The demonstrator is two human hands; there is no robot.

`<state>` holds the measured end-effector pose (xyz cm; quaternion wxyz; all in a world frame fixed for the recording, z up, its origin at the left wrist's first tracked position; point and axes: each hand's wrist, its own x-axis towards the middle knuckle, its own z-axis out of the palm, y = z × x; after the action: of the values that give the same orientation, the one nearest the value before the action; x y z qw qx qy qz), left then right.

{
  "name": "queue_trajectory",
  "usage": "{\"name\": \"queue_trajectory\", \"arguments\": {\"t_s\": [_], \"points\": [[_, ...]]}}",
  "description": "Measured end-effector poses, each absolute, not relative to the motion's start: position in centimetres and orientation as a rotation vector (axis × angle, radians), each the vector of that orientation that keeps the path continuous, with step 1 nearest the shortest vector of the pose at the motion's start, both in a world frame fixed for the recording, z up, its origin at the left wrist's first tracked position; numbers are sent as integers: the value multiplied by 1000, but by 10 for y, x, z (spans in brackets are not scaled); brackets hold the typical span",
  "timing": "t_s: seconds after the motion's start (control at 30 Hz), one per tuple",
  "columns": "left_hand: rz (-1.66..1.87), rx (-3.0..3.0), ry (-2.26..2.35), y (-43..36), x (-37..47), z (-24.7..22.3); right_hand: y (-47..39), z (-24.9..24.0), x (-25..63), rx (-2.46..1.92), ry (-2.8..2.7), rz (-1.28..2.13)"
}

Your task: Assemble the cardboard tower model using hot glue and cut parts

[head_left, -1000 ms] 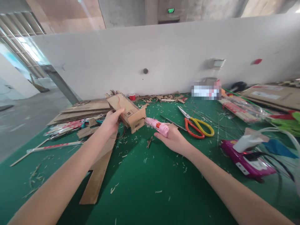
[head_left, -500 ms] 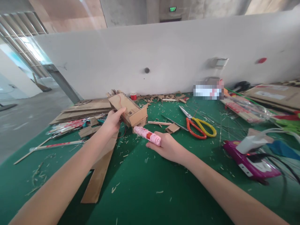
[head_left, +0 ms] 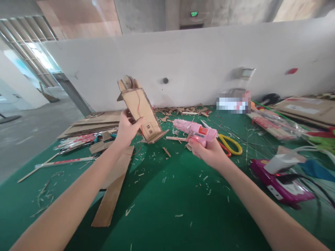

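My left hand (head_left: 128, 129) grips a cardboard box-like model (head_left: 142, 109) by its side, thumb on the front face. The model is tilted, with a red wire running down it and round cardboard pieces at its top end. My right hand (head_left: 205, 150) is closed round the handle of a pink hot glue gun (head_left: 195, 130), whose small light glows. The gun's nozzle points left toward the model's lower end, apart from it. Behind the right hand lie scissors (head_left: 231, 144) with one yellow and one orange handle, partly hidden.
A purple power strip (head_left: 281, 184) with plugs sits at the right. Flat cardboard sheets (head_left: 94, 120) are stacked at the left, and a long cardboard strip (head_left: 110, 198) lies nearer. Cardboard scraps and shavings litter the green table (head_left: 162, 209). A white partition (head_left: 188, 62) stands behind.
My left hand has raised the cardboard model and turned it more upright. My right hand has drawn the glue gun up and to the right, away from the model's lower end.
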<state>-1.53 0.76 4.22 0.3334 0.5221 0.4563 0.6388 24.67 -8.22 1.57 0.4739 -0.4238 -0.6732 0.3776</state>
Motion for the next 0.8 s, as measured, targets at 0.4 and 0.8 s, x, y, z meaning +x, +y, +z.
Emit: {"name": "queue_trajectory", "arguments": {"t_s": [0.4, 0.8], "points": [[1628, 2145, 1291, -16, 2, 49, -86, 10, 217, -1233, -1961, 926], [1616, 2195, 1236, -33, 15, 57, -84, 11, 211, -1420, -1725, 1315]]}}
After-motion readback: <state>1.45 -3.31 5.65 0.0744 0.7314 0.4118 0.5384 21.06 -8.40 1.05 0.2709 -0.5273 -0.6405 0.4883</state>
